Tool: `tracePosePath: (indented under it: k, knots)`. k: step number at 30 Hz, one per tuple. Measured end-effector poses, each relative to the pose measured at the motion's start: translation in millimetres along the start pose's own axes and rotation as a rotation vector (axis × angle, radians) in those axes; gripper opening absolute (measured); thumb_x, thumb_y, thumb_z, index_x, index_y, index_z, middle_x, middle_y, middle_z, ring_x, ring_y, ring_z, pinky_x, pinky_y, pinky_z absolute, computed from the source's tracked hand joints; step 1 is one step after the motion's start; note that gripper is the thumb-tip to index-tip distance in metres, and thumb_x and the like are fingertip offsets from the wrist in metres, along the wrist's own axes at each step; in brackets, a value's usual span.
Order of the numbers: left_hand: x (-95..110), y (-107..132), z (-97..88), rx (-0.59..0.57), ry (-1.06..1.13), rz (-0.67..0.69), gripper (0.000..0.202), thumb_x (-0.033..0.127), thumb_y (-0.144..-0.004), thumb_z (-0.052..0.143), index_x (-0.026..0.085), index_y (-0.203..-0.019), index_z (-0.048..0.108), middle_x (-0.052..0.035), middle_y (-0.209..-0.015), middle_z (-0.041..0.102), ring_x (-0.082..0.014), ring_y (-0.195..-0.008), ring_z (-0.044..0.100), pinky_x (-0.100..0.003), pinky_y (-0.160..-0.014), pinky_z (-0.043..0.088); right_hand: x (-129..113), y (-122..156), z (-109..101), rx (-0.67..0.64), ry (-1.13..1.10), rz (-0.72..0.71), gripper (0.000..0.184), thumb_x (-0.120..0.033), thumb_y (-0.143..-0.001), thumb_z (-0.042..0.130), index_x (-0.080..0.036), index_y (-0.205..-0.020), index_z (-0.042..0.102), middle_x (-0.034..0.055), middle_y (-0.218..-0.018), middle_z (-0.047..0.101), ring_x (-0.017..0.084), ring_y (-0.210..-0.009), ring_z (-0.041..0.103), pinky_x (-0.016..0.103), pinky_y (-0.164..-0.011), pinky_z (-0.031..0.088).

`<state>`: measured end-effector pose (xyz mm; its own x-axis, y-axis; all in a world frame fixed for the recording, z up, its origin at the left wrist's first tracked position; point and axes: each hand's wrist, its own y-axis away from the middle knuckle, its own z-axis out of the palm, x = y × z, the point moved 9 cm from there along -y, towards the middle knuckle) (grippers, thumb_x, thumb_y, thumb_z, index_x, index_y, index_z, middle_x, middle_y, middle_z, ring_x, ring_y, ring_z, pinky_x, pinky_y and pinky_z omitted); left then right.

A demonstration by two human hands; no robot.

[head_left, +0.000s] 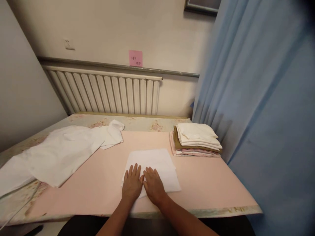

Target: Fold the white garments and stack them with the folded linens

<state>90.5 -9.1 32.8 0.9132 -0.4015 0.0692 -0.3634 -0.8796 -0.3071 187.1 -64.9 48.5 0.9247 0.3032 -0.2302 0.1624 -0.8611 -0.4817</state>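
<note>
A folded white cloth (159, 160) lies flat on the pink sheet (98, 186) in front of me. My left hand (132, 183) rests palm down on its near left part, fingers stretched out. Close beside it, my right hand (154, 183) also presses flat on the cloth, with the two thumbs nearly touching. Neither hand grips anything. What kind of item the cloth is, its folds do not show.
Loose white fabric (66, 147) sprawls over the left side. At the back right stands a stack of folded fabrics (198, 137), beside a blue curtain (246, 98). A radiator (108, 91) and a pink note (135, 58) are at the wall behind the floral tablecloth (137, 122).
</note>
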Motion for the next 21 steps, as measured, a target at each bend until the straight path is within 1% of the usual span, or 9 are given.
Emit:
tracePosePath:
  k: [2, 5, 9, 16, 21]
  knots:
    - [0.0, -0.3, 0.5, -0.003, 0.004, 0.001, 0.053, 0.039, -0.093, 0.034, 0.019, -0.141, 0.045, -0.0081, -0.152, 0.036, -0.0302, -0.142, 0.027, -0.052, -0.113, 0.025, -3.1, 6.4, 1.1, -0.003, -0.009, 0.001, 0.044, -0.037, -0.097, 0.045, -0.019, -0.137, 0.048, 0.0074, -0.144, 0.047, 0.022, -0.139, 0.031, 0.046, -0.116, 0.023]
    - [-0.4, -0.6, 0.2, 0.004, 0.019, -0.005, 0.054, 0.040, -0.093, 0.034, 0.019, -0.141, 0.045, -0.0081, -0.152, 0.036, -0.0302, -0.142, 0.028, -0.051, -0.113, 0.025, 3.3, 13.2, -0.9, 0.007, 0.001, 0.020, 0.047, -0.041, -0.096, 0.045, -0.018, -0.137, 0.048, 0.0080, -0.147, 0.042, 0.025, -0.141, 0.028, 0.048, -0.115, 0.023]
    - [-0.4, -0.5, -0.3, 0.012, 0.026, -0.013, 0.054, 0.041, -0.093, 0.033, 0.019, -0.141, 0.044, -0.0082, -0.152, 0.037, -0.0292, -0.142, 0.027, -0.051, -0.114, 0.024, 10.9, 18.1, -6.5, 0.012, 0.050, 0.034, 0.052, -0.045, -0.095, 0.047, -0.019, -0.140, 0.044, 0.0099, -0.149, 0.039, 0.026, -0.140, 0.029, 0.050, -0.114, 0.025]
    - [1.9, -0.9, -1.4, 0.015, 0.004, -0.005, 0.054, 0.040, -0.093, 0.033, 0.018, -0.141, 0.044, -0.0091, -0.151, 0.037, -0.0294, -0.142, 0.027, -0.050, -0.114, 0.023, 15.1, 28.6, -14.4, -0.005, 0.052, 0.017, 0.060, -0.049, -0.094, 0.048, -0.018, -0.144, 0.039, 0.0109, -0.148, 0.041, 0.027, -0.140, 0.029, 0.050, -0.114, 0.025]
    - [2.2, -0.7, -1.5, 0.017, 0.001, -0.005, 0.054, 0.040, -0.094, 0.032, 0.018, -0.141, 0.044, -0.0094, -0.152, 0.037, -0.0296, -0.142, 0.027, -0.050, -0.114, 0.023, 18.1, 36.8, -17.9, -0.034, 0.053, 0.021, 0.064, -0.052, -0.093, 0.048, -0.014, -0.144, 0.038, 0.0134, -0.148, 0.039, 0.028, -0.140, 0.029, 0.049, -0.114, 0.025]
